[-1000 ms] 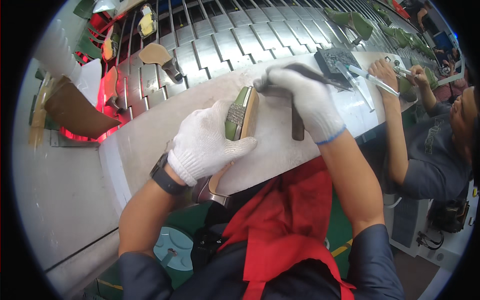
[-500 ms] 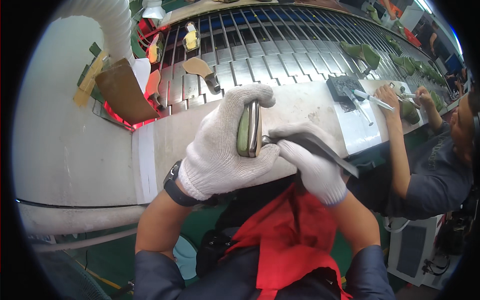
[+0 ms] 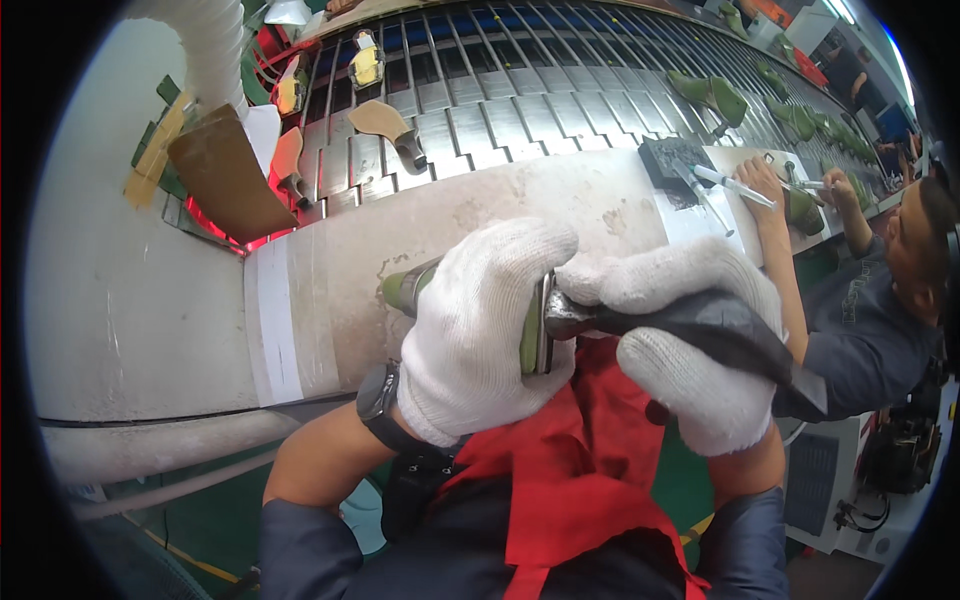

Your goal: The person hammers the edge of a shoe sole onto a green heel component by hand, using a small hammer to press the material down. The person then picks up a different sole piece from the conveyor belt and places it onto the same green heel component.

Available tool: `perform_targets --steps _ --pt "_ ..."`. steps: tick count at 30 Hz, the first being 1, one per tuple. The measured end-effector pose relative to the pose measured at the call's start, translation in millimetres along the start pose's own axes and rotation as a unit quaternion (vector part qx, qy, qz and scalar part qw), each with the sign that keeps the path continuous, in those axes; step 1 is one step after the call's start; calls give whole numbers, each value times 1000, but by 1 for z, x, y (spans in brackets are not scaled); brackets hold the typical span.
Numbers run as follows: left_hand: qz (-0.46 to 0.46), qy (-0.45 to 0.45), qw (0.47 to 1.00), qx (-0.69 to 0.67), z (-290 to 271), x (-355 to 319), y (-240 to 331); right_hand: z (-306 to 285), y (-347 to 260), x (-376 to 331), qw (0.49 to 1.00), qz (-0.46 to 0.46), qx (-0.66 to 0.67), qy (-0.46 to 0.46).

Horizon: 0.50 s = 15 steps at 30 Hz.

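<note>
My left hand, in a white knit glove, is wrapped around a green shoe. One end of the shoe juts out to the left of the glove, and a pale metallic-looking edge shows on the right side. My right hand, also gloved, is closed on a dark hammer with a flat, tapering far end. Its rounded metal face lies at the shoe's edge, touching it or very close. The glove hides most of the shoe between its two visible parts.
Beyond the pale worktop runs a slatted metal conveyor. A tan-soled shoe and several green shoes lie on it. A brown board stands at left under a white hose. Syringes lie near a co-worker's hand at right.
Both hands have come closer to me, and the shoe has turned so that one end shows at left. The hammer has swung nearer, its rounded face now clearly visible at the shoe.
</note>
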<state>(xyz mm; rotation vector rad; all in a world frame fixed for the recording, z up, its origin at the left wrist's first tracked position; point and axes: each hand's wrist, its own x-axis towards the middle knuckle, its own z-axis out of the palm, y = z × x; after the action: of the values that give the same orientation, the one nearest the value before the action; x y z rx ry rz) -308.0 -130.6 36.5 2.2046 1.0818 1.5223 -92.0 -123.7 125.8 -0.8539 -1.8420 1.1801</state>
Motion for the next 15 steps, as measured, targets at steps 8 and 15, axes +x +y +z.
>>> perform_targets --steps 8,15 --pt "52 38 997 32 7 -45 10 7 7 -8 979 69 179 -67" --pt "46 32 954 293 28 -146 -44 65 92 -66 949 150 278 2"
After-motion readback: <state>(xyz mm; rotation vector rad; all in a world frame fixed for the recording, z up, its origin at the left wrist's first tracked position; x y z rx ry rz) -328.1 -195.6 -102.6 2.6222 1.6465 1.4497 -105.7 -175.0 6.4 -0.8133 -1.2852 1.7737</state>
